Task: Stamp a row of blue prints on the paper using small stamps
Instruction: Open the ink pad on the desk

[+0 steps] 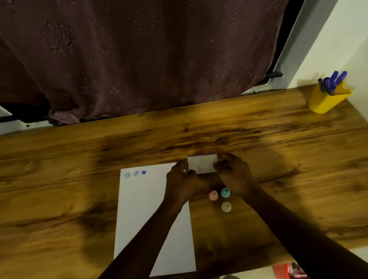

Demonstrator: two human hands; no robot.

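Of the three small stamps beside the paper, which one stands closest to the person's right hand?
The teal stamp. It sits right beside the right hand, while the pink stamp stands further left and the cream stamp stands apart, nearer the person.

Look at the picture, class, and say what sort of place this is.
Probably a home desk or study corner: a wood-grain tabletop set against a dark patterned curtain, with a yellow plastic cup of blue pens in the far corner and a white sheet of paper laid out.
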